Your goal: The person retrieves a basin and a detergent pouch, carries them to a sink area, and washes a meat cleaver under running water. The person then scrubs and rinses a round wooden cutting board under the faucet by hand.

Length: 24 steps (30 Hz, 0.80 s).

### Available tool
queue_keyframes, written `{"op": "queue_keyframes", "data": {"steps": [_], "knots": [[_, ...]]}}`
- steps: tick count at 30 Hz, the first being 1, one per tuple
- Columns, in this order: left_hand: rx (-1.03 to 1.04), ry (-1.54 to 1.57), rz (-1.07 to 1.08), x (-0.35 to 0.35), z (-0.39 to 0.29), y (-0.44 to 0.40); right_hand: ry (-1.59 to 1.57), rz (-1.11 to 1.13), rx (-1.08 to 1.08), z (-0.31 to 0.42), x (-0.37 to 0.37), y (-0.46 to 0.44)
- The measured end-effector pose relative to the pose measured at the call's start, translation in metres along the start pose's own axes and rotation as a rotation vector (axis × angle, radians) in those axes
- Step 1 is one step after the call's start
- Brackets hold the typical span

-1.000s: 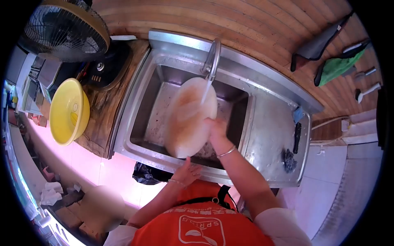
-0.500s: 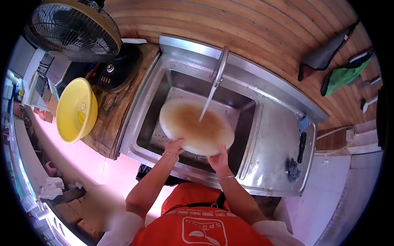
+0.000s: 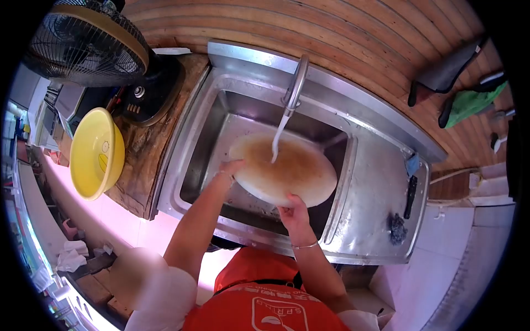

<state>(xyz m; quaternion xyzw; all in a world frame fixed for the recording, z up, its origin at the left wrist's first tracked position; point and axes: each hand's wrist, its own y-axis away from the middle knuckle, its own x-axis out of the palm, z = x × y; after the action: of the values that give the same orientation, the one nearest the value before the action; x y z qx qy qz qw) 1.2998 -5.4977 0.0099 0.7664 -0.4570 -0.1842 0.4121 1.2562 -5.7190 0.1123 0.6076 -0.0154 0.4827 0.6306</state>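
A thick round white cutting board [image 3: 309, 176], stained brown across its face, is held tilted in the steel sink [image 3: 190, 182]. My left hand [image 3: 232, 167] grips its left edge, with the fingers partly hidden. At the near edge, my right hand [image 3: 295, 215] has its thumb on top and its fingers curled beneath. Water [image 3: 277, 135] runs from the curved faucet [image 3: 299, 83] onto the stained face.
A yellow basin [image 3: 96, 154] and a black fan [image 3: 88, 47] stand on the wooden counter to the left. On the right drainboard lie a scouring pad [image 3: 396, 229], a black-handled tool [image 3: 411, 196] and a blue cloth [image 3: 412, 164]. Cloths hang on the wooden wall.
The board has shifted right and turned slightly. My left hand has moved up along its left edge, while my right hand remains at the near edge. Water still runs.
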Motion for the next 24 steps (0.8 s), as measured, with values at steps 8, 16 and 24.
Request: {"op": "queue_keyframes", "data": {"steps": [8,16,24], "knots": [[-0.193,-0.253,0.092,-0.030,0.021,-0.029,0.353,-0.181,-0.057,0.016,0.021,0.028],[0.477,-1.165,-0.365,-0.011,0.099,-0.125,0.495,-0.202,-0.121,0.035,-0.004,0.045],[-0.580,0.304,0.780,0.104,0.027,-0.085,0.440,-0.211,-0.098,0.051,-0.022,0.038]]}}
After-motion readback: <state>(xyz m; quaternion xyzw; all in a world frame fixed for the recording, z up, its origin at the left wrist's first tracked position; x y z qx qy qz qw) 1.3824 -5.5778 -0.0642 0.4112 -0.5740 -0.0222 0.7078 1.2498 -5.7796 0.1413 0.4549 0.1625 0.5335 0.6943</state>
